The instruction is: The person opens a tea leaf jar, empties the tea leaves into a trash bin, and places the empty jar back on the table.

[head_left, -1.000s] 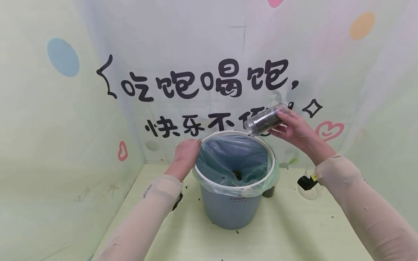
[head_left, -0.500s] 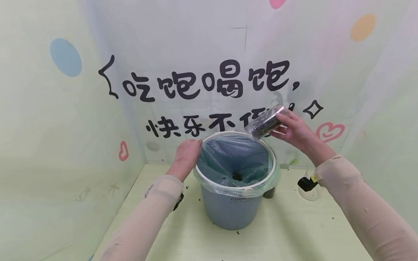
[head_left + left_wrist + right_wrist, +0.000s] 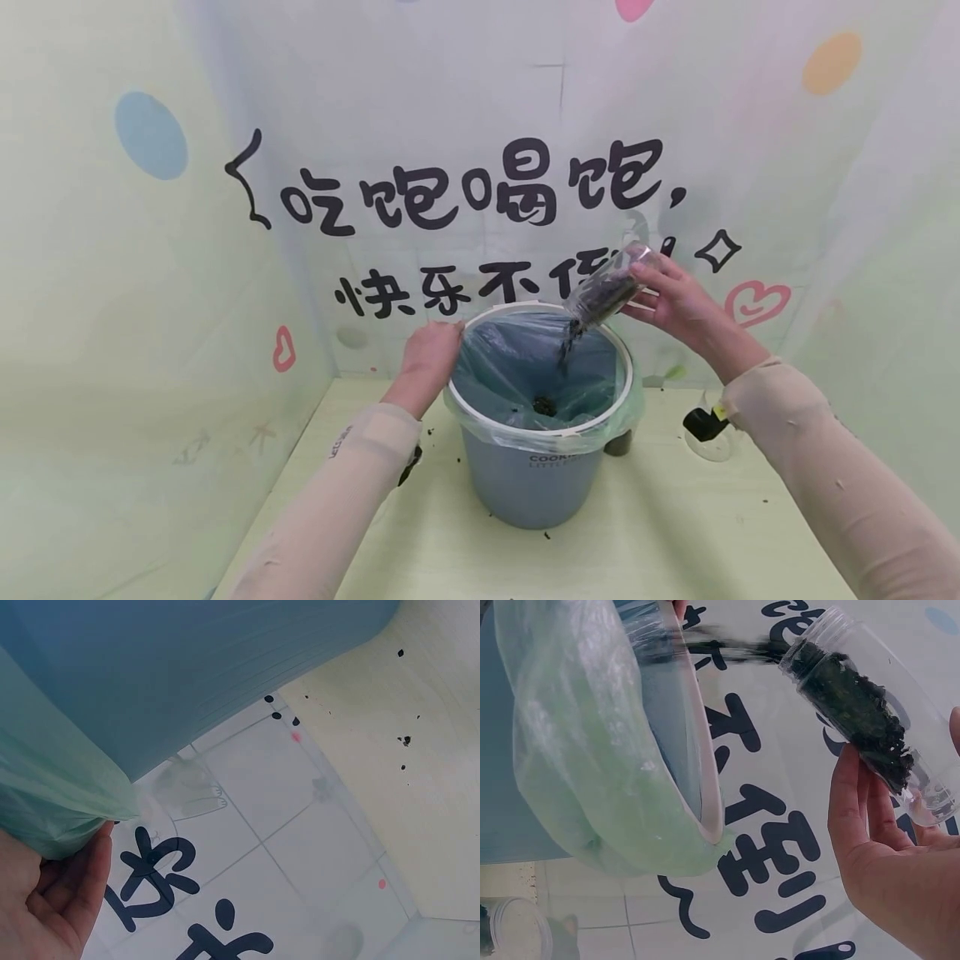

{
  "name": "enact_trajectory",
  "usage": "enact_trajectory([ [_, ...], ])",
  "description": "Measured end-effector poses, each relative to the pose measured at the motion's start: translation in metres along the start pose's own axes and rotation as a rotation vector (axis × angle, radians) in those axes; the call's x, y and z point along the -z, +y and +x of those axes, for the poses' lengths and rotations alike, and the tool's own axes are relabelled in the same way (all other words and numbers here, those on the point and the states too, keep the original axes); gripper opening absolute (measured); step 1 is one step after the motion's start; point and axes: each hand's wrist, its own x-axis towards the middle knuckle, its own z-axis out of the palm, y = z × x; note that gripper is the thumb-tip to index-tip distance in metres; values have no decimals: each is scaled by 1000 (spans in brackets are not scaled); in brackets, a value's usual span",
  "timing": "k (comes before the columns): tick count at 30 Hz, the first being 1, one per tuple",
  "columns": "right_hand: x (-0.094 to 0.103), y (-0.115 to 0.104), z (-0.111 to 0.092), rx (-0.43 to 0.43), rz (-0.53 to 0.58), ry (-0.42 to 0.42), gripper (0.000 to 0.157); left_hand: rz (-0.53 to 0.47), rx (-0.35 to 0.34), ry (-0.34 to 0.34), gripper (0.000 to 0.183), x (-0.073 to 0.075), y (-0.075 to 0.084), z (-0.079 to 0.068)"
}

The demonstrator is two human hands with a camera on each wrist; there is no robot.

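Observation:
A blue bin (image 3: 528, 492) with a white rim stands on the table, lined with a translucent green plastic bag (image 3: 495, 350). My left hand (image 3: 431, 358) grips the bin's left rim; in the left wrist view its fingers (image 3: 94, 877) curl against the bag's overhang. Over the right side of the opening, my right hand (image 3: 675, 302) holds a clear jar (image 3: 611, 287) tilted mouth-down. Dark dried flakes (image 3: 855, 712) fill part of the jar and stream from its mouth into the bin. A small heap of flakes (image 3: 545, 406) lies on the bag inside.
Stray dark crumbs (image 3: 406, 740) dot the pale table (image 3: 420, 533). Behind the bin's right side, a dark-filled container (image 3: 618, 443) is partly hidden. A clear round item (image 3: 708, 448) stands farther right, below the right sleeve. A printed curtain (image 3: 465, 75) closes off the back.
The jar has tipped a little further mouth-down; its flakes have slid toward the mouth and now pour out in a stream. My left hand stays on the rim.

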Motion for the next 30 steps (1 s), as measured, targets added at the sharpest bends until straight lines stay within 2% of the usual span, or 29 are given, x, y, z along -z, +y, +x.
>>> enact_trajectory([
  [15, 0, 1, 0, -10, -38, 0, 66, -1, -16, 11, 34, 2, 0, -2],
  [22, 0, 2, 0, 1, -33, -8, 58, 6, -15, 12, 33, 2, 0, -3],
  [30, -1, 2, -1, 14, -32, -17, 64, 7, -8, 5, 32, 2, 0, -3],
])
